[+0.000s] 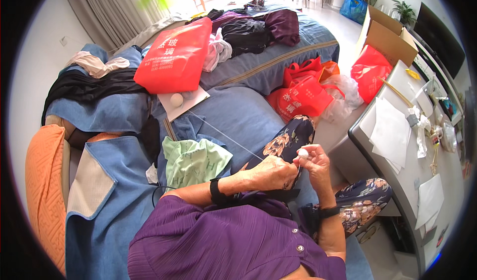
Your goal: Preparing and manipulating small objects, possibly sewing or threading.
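One white ball [302, 153] | held in right fingers [317, 157] | thread [226, 135] at left fingers [285, 170]

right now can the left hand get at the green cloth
Probably yes: the green cloth lies in the open near the left hand, though that hand looks busy with the white thread and may need freeing first.
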The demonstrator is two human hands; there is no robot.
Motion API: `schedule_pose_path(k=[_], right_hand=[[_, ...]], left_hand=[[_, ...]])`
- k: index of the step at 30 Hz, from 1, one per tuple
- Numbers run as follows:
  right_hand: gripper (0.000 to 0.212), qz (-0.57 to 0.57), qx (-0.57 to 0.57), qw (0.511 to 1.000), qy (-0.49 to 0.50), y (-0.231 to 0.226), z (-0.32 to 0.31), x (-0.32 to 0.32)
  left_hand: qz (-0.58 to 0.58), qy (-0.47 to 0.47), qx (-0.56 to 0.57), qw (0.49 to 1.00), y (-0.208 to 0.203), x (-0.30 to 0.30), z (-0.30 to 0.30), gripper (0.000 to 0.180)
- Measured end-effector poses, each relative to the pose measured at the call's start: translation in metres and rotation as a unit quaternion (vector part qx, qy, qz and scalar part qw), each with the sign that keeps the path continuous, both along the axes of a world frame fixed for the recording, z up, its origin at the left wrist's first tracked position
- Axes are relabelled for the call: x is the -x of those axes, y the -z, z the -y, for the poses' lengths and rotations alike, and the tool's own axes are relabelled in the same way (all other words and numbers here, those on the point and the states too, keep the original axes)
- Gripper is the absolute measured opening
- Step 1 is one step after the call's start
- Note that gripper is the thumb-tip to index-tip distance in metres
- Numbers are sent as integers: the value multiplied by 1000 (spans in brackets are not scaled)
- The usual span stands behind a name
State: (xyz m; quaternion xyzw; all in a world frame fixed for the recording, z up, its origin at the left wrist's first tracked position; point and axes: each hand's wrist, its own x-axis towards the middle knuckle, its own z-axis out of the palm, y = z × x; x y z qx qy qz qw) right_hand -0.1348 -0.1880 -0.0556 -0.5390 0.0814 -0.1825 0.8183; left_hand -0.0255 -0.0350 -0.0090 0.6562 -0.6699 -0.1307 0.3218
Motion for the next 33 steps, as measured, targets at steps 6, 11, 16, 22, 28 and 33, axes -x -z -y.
schedule_pose_path(k=[6, 11, 16, 22, 28, 33], right_hand=[[33, -12, 36, 996, -84, 2, -5, 0], [36, 13, 72, 990, -119, -5, -6, 3], [34, 48, -62, 993, -88, -16, -6, 6], [36, 93, -91, 990, -46, -3, 2, 2], [32, 101, -196, 975, -31, -3, 5, 2], [27, 66, -61, 996, -11, -4, 4, 2]], left_hand=[[21, -95, 85, 992, -16, -19, 5, 3], [0, -157, 103, 982, 0, -37, 10, 9], [-30, -188, 44, 981, 17, -33, 6, 10], [-33, -113, -27, 993, 20, -11, 2, 14], [-12, -22, -41, 999, 8, -1, -1, 5], [21, 38, -42, 998, -11, -2, 0, 10]])
